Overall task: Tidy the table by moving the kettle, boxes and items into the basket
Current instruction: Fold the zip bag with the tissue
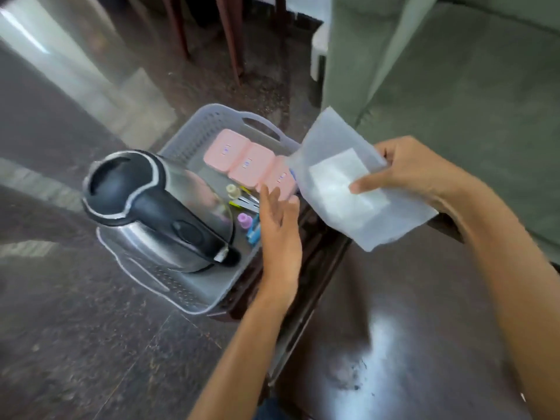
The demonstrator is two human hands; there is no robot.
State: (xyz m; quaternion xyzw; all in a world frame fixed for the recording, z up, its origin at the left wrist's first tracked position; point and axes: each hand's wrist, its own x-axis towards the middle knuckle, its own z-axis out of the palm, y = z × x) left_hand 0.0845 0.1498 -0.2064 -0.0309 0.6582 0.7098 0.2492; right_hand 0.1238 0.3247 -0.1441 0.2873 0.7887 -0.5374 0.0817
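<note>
The dark table fills the near right of the view, and no task item shows on its visible part. The step in hand appears to be the transfer of a remaining item to the basket, which sits just past the table's left edge. The left hand hovers at the basket's right rim with its fingers straight and loosely together, holding nothing. Whether its fingertips touch the nearest box cannot be told. The kettle already stands in the basket's near half, with small items between it and the left hand. The right hand pinches a translucent pouch between thumb and fingers, raised just right of the basket. Three pink boxes lie in a row in the far half. The next move calls for carrying the pouch leftward and down past the rim, then releasing it. A green sofa lies beyond.
</note>
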